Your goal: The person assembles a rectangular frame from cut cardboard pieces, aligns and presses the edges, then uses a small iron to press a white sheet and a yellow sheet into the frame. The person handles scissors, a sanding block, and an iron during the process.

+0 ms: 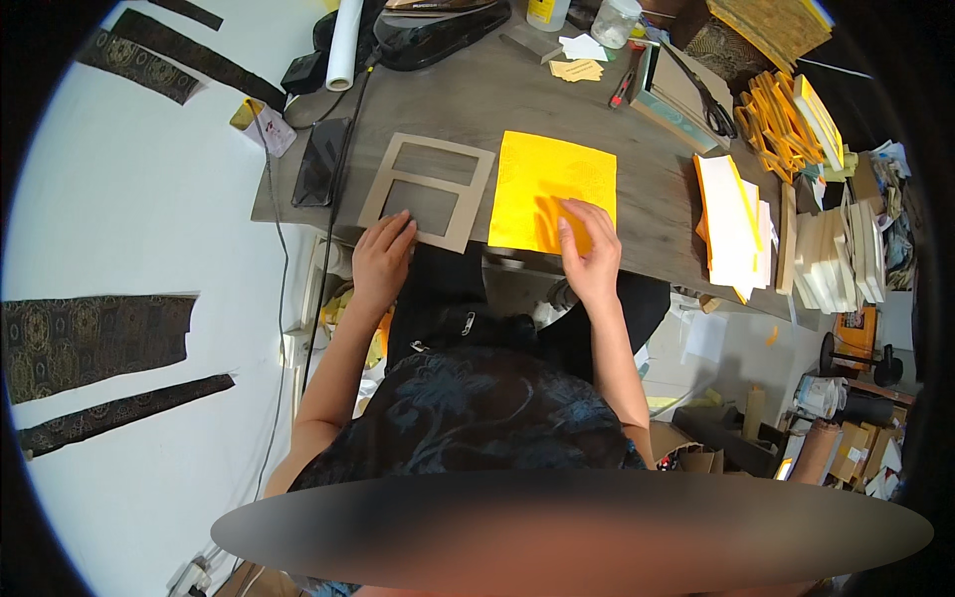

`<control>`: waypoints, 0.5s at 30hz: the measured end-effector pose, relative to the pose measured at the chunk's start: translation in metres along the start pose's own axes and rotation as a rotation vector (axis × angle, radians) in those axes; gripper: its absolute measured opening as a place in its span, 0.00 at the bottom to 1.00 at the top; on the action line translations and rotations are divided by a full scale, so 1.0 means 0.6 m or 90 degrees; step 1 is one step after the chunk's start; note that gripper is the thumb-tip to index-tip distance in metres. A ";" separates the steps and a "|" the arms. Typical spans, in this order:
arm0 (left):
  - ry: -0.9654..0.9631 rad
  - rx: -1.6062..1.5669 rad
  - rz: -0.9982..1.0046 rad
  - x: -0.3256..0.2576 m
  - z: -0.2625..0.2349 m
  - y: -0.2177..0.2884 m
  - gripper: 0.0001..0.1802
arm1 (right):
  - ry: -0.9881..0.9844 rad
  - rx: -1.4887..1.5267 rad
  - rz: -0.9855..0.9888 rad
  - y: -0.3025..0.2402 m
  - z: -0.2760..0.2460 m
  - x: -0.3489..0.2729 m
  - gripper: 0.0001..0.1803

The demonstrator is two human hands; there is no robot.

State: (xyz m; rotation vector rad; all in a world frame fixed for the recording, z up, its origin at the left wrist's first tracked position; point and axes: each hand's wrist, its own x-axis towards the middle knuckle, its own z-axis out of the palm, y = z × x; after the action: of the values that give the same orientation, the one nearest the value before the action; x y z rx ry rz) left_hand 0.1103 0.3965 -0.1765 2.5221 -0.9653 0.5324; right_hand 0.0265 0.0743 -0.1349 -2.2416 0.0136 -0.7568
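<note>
A grey-brown cardboard frame [463, 214] with two rectangular windows lies at the table's near edge. On its lower left corner rest the stretched fingers of my left hand [381, 261]. Beside it, to the right, lies a bright yellow sheet [522, 189] with a faint embossed pattern. My right hand [592, 254] is over the sheet's lower right part, fingers apart and slightly bent, casting a shadow on the yellow. Nothing shows in its grasp. Whether its fingertips touch the sheet I cannot tell.
A black phone [320, 164] and a cable border the frame's left. Beyond the sheet are a red cutter [624, 88], scissors [711, 104] and cream cards [576, 71]. White-and-yellow sheets [731, 219] and stacked pale boards [826, 259] fill the right end.
</note>
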 end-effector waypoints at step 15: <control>0.432 -0.126 0.257 0.125 -0.036 0.171 0.09 | 0.063 0.569 0.233 -0.073 -0.089 -0.021 0.15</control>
State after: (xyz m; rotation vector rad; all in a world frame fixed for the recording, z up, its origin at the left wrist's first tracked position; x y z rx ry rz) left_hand 0.0865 0.2955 -0.1001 1.7618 -1.1629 1.2377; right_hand -0.0213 0.0734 -0.0837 -1.3004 0.1081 -0.5211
